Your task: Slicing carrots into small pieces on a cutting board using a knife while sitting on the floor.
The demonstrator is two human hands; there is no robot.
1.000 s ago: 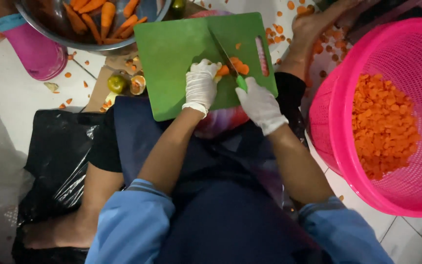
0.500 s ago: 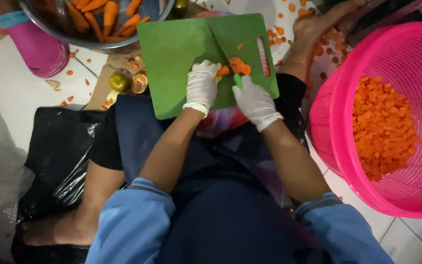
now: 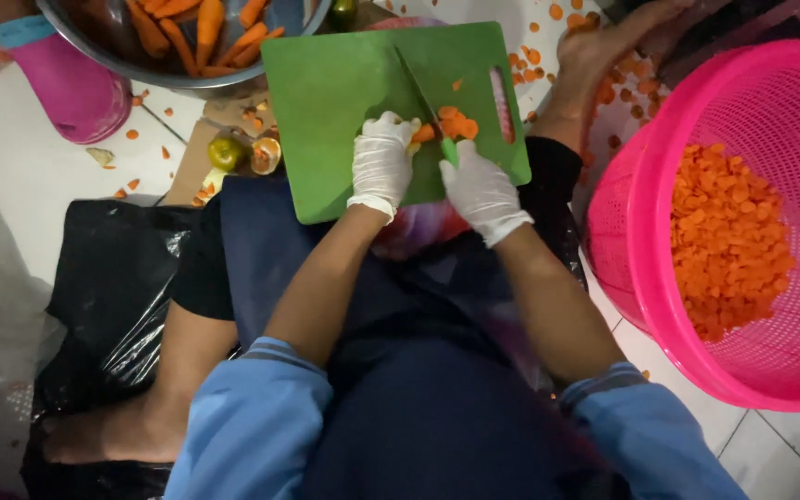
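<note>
The knife (image 3: 416, 89) has swung closer to the left hand (image 3: 383, 159), whose fingers pin the carrot (image 3: 426, 132); right hand (image 3: 481, 190) fingers grip its handle. Keep fingertips curled back.

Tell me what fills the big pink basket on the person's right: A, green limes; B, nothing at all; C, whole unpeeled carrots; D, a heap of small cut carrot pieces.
D: the pink basket holds a heap of small orange cut carrot pieces, while the whole carrots lie in the metal bowl beyond the green cutting board.
</note>
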